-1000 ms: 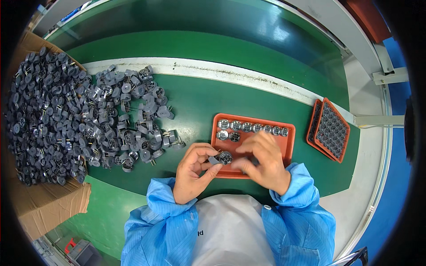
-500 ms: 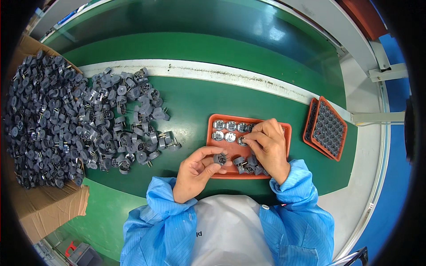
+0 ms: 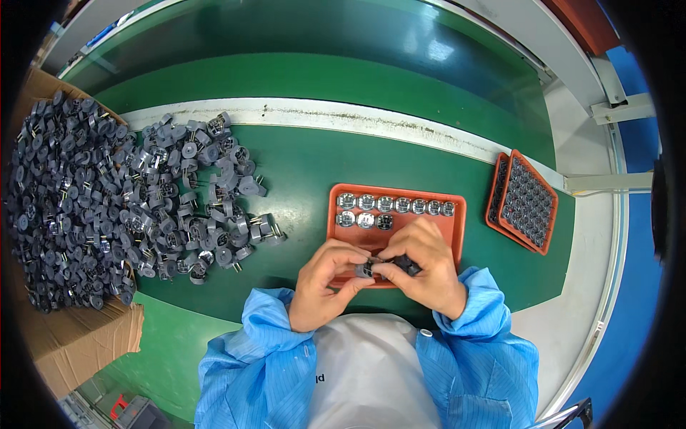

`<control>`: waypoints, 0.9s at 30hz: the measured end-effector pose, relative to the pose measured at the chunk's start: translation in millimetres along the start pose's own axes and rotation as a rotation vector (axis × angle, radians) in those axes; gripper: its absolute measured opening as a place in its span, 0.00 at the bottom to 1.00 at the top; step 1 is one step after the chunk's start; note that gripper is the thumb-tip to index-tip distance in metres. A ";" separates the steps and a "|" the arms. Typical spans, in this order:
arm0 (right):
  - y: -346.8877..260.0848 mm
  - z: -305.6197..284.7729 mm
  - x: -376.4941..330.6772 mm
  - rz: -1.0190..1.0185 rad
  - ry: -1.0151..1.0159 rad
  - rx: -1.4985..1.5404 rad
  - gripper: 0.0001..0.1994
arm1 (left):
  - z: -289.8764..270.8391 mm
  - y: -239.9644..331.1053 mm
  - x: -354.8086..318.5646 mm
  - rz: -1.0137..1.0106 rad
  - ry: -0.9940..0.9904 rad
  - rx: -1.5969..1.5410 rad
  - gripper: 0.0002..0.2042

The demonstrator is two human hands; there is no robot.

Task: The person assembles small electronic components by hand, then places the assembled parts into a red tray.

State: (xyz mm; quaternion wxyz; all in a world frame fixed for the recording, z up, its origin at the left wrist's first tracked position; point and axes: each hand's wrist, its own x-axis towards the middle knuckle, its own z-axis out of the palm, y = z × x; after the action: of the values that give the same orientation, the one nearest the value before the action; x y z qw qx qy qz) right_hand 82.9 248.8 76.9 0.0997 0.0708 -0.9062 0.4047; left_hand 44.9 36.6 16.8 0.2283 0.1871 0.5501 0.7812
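**Two hands join small grey parts over an orange tray**

Seen from above, a person in a light blue smock works at a green counter (image 3: 300,179). The left hand (image 3: 325,282) and the right hand (image 3: 421,268) meet at the near edge of an orange tray (image 3: 457,214), fingertips almost touching. The left grip is narrow, thumb and forefinger pinched on a small grey part (image 3: 366,269). The right grip is also closed, around a dark part (image 3: 407,264) held just beside the first; whether the two pieces already touch is hard to tell, since the fingers hide most of them.

Along the far side of the tray lies a row of round silvery pieces (image 3: 395,205), with a few more starting a second row beneath it at the tray's left end. To the right, well apart from the hands, two more orange trays (image 3: 525,202) lean stacked and tilted, packed with dark parts.

To the left, a large heap of loose grey parts (image 3: 143,200) spreads across the counter and onto a brown cardboard box (image 3: 78,343). A pale strip (image 3: 321,118) runs across the counter beyond the tray.
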 end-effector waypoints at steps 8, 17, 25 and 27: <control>22.8 -29.9 -0.9 0.093 0.215 -0.185 0.09 | 16.4 9.4 25.2 0.174 -0.207 0.645 0.29; 44.7 -23.3 -0.4 0.051 0.193 -0.422 0.09 | 35.3 -6.0 29.5 0.356 -0.574 1.136 0.32; 51.0 -7.8 -0.3 0.040 0.190 -0.422 0.06 | 32.3 -9.3 28.2 0.355 -0.615 1.093 0.29; 50.0 -7.0 -0.4 0.048 0.200 -0.426 0.06 | 31.9 -8.6 28.5 0.355 -0.622 1.076 0.30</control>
State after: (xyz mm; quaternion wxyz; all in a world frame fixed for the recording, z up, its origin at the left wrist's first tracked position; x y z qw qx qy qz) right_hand 73.8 287.2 45.4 0.1919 -0.0138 -0.9583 0.2115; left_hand 40.0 79.8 20.2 0.1186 0.5813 0.7336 0.3316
